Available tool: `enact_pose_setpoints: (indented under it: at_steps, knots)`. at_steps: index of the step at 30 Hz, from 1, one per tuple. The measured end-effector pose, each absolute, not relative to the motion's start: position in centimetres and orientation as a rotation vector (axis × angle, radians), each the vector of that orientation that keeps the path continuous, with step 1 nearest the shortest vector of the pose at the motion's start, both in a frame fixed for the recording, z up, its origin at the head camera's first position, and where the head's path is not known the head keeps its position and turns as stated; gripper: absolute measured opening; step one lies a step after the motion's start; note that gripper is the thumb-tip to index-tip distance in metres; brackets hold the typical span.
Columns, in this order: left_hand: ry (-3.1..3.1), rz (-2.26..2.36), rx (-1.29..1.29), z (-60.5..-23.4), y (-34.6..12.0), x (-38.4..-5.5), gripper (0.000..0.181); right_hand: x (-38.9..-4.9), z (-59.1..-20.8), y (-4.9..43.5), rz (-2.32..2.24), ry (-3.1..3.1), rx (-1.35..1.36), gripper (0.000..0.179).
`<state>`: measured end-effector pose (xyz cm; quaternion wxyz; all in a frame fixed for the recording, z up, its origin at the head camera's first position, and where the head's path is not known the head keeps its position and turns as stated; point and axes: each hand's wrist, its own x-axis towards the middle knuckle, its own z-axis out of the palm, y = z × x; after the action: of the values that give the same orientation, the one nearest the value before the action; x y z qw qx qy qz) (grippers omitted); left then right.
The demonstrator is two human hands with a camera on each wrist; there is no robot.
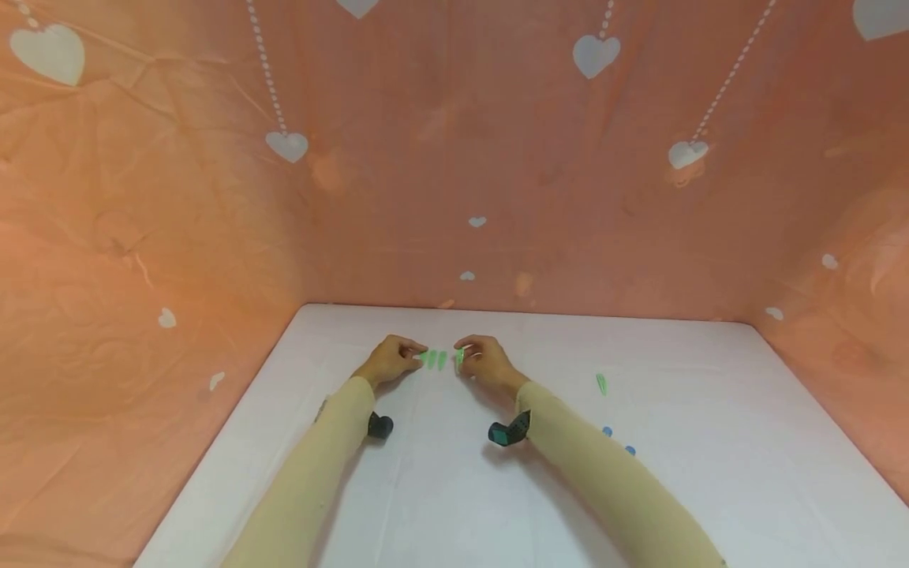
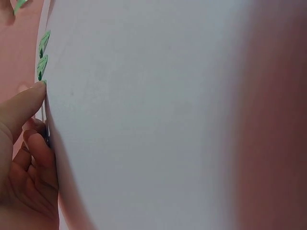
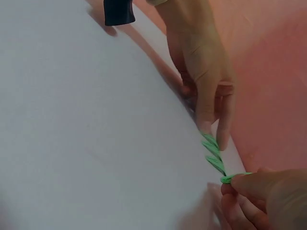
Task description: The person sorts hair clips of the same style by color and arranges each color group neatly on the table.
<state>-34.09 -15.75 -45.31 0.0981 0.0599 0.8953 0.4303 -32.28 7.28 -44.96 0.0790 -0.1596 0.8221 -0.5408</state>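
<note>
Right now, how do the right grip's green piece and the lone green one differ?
Held piece is pinched in the right grip; lone piece lies on the white table.
Held piece is by the green row; lone piece is nearer the blue pieces.
Held piece is partly hidden; lone piece shows whole.
Both are green.

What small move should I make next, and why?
I'd probably ease the held clip down beside the row and let go: your right grip pinches it just past the row's right end, with a gap between, while your left grip holds the leftmost clip.
</note>
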Motion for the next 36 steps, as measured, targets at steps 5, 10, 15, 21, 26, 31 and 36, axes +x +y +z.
enact_pose_setpoints:
  at_steps: [5,10,15,21,26,31,36]
  knots:
    - [2.645,1.283,0.201,-45.3,-15.4,-34.1,0.031,-32.6,-45.5,6.5,-1.526,2.582,-0.488,0.034]
    - [2.648,1.283,0.196,-45.6,-15.3,-34.1,0.031,-32.7,-45.9,6.1,-1.503,2.653,-0.475,0.031]
    - [2.659,1.277,0.199,-45.6,-15.3,-34.2,0.031,-32.9,-45.8,5.9,-1.427,2.717,-0.456,0.034]
    - [2.651,1.284,0.166,-45.4,-15.3,-34.2,0.031,-32.9,-45.6,5.8,-1.343,2.762,-0.443,0.035]
    - [2.657,1.275,0.156,-45.2,-15.5,-34.2,0.031,-33.2,-45.8,5.7,-1.288,2.795,-0.481,0.034]
    - [2.651,1.286,0.151,-45.3,-15.7,-34.3,0.031,-33.3,-46.0,5.5,-1.286,2.810,-0.476,0.032]
    - [2.654,1.287,0.162,-45.6,-15.9,-34.2,0.031,-33.3,-46.3,5.3,-1.296,2.816,-0.448,0.028]
